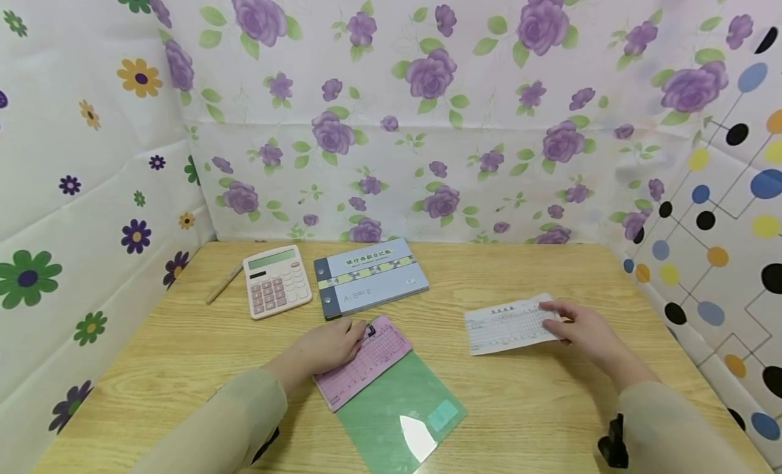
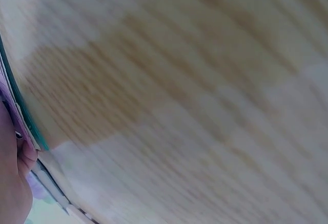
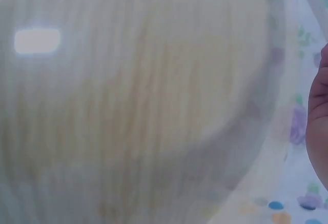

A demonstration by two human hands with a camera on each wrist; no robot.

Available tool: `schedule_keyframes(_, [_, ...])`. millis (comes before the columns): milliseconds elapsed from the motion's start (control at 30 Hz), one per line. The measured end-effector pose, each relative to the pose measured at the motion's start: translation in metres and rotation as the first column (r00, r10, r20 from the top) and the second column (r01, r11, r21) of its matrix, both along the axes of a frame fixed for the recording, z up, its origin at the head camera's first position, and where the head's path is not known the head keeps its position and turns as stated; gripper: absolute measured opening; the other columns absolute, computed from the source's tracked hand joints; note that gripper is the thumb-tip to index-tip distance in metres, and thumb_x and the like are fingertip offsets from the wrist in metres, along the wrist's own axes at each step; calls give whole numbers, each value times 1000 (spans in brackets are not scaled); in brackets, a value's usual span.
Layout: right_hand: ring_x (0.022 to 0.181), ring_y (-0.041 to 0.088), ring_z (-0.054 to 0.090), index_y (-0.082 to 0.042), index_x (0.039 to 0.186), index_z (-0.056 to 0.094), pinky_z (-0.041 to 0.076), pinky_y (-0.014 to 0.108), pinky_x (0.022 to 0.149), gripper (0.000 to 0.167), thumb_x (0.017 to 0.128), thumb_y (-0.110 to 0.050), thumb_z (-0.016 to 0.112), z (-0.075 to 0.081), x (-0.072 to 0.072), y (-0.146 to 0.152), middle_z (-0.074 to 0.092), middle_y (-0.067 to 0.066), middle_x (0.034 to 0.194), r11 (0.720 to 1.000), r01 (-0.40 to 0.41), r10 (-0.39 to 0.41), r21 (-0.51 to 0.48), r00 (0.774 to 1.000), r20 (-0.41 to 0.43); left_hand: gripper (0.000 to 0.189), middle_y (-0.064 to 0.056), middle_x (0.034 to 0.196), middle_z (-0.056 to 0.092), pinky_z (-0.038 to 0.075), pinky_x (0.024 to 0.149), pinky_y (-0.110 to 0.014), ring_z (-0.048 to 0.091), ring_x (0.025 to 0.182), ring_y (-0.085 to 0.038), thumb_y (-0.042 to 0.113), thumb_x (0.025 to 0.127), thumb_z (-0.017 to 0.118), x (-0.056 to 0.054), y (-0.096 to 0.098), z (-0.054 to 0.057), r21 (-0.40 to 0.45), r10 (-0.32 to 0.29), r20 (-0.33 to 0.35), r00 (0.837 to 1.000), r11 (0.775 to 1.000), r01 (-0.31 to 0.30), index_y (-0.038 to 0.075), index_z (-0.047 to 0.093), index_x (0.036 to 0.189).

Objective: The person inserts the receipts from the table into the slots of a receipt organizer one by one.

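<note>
A pink printed form [image 1: 373, 365] lies across the upper end of a green folder [image 1: 391, 409]. A dark metal clip [image 1: 369, 331] shows at the form's top edge. My left hand [image 1: 326, 348] grips the form at this clipped end, partly covering the clip. In the left wrist view, the left hand [image 2: 13, 167] is at the left edge beside the pink and green edges. To the right, my right hand [image 1: 577, 328] pinches the right edge of a white printed form [image 1: 507, 324], thumb below and fingers above. Only part of the right hand [image 3: 319, 116] appears in the right wrist view.
Behind the left hand lie a blue-grey account book [image 1: 373, 274], a pink and white calculator [image 1: 277, 282] and a tan pen [image 1: 224, 284]. The wooden table [image 1: 513, 406] is enclosed by patterned cloths, with a flowered cloth [image 1: 391, 155] at the back.
</note>
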State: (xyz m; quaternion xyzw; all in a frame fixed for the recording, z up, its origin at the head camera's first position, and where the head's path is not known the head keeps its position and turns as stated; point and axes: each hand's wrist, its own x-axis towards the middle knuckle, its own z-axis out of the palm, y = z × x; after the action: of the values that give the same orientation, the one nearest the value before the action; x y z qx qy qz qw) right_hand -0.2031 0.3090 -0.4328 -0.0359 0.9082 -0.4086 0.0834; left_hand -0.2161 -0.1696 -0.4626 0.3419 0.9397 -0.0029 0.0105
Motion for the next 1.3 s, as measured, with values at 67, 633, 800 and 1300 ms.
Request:
schedule_keyframes(67, [83,25,55,-12,138,47,48,38,71,59,90,-44,59,3,-2,-6,43,19,132,999,-11,11,-30,1000,0,47,-2,86,44,46,65,-32,44,69,-12,29,99,43,0,0,1,-4,3,3,1000,1000,-3,5,43,139])
schedule_keyframes(633, [77,22,54,-12,130,56,48,40,68,48,88,-32,66,6,-18,-74,57,10,114,976,-122,131,-179,991,37,47,-2,87,45,47,67,-33,45,71,-12,30,99,43,1,3,4,-6,7,23,1000,1000,-7,6,42,139])
schedule_keyframes(800, [77,20,54,-17,125,60,47,38,66,39,88,-28,66,3,-18,-101,58,7,107,968,-206,219,-142,973,79,47,-2,88,45,46,66,-33,45,71,-12,30,99,42,1,2,3,-9,29,57,998,1000,-28,7,41,140])
schedule_keyframes(1300, [87,14,55,-21,113,66,46,32,73,26,87,-22,68,1,-24,-169,60,-2,112,906,-422,422,-10,904,69,46,-2,88,44,46,67,-32,45,72,-12,32,100,40,1,3,4,-26,36,57,998,999,-35,9,40,140])
